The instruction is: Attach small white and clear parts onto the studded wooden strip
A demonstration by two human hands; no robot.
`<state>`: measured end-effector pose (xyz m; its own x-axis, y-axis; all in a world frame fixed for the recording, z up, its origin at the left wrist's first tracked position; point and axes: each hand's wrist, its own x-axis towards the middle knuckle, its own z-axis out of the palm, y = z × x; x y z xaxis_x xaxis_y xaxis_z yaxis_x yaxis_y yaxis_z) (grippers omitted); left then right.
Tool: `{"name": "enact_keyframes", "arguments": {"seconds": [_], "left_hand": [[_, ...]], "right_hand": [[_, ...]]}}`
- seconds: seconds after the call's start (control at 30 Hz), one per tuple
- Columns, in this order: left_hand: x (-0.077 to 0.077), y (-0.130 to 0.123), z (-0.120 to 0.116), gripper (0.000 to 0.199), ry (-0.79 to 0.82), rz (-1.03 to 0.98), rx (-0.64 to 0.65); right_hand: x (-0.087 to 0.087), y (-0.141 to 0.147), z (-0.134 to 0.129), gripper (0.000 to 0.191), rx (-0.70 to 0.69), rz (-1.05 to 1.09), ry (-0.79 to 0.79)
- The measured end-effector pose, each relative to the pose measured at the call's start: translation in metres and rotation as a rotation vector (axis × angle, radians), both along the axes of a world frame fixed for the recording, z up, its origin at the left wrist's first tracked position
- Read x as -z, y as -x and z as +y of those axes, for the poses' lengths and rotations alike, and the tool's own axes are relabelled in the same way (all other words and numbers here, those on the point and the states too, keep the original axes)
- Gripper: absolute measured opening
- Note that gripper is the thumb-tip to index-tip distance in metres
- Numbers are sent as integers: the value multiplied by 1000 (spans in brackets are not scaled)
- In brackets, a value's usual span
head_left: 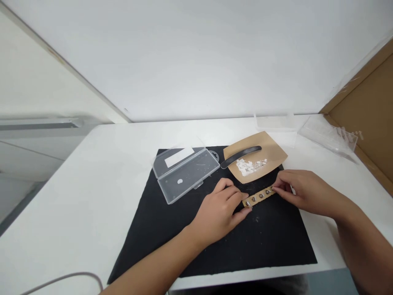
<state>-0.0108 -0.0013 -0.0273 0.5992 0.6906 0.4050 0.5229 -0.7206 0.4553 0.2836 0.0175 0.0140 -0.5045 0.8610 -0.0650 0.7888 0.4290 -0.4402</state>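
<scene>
A narrow tan strip (257,198) carrying several small shiny dark round pieces lies slantwise over the black mat (227,254). My left hand (219,211) grips the strip's left end between thumb and fingers. At its right end, my right hand (294,189) has thumb and forefinger pinched together beside the last round piece; whatever is between those fingertips is too small to make out. Just behind the strip is a tan card tray (274,153) with a heap of small white flakes (245,167). A curved black nail file (241,155) rests across the tray's left side.
An opened clear plastic case (187,180) with a white label (179,157) lies on the mat's back left. Clear plastic pieces (328,135) stand at the back right of the white table (76,196), near a cardboard panel (368,110). A cable (82,273) curves at the front left.
</scene>
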Motion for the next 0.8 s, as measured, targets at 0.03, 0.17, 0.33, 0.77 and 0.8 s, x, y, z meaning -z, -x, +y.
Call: {"name": "enact_keyframes", "arguments": {"seconds": [0.03, 0.17, 0.33, 0.77, 0.8], "left_hand": [[0, 0, 0, 23, 1, 1, -1], [2, 0, 0, 21, -4, -5, -7], [1, 0, 0, 19, 6, 9, -7], [-1, -1, 0, 19, 29, 24, -6], [-1, -1, 0, 19, 28, 24, -7]], "right_hand": [[0, 0, 0, 10, 3, 1, 6], [0, -2, -1, 11, -6, -11, 18], [-4, -2, -1, 10, 0, -50, 37], [-6, 1, -2, 13, 12, -111, 91], [-6, 2, -2, 13, 15, -110, 94]]}}
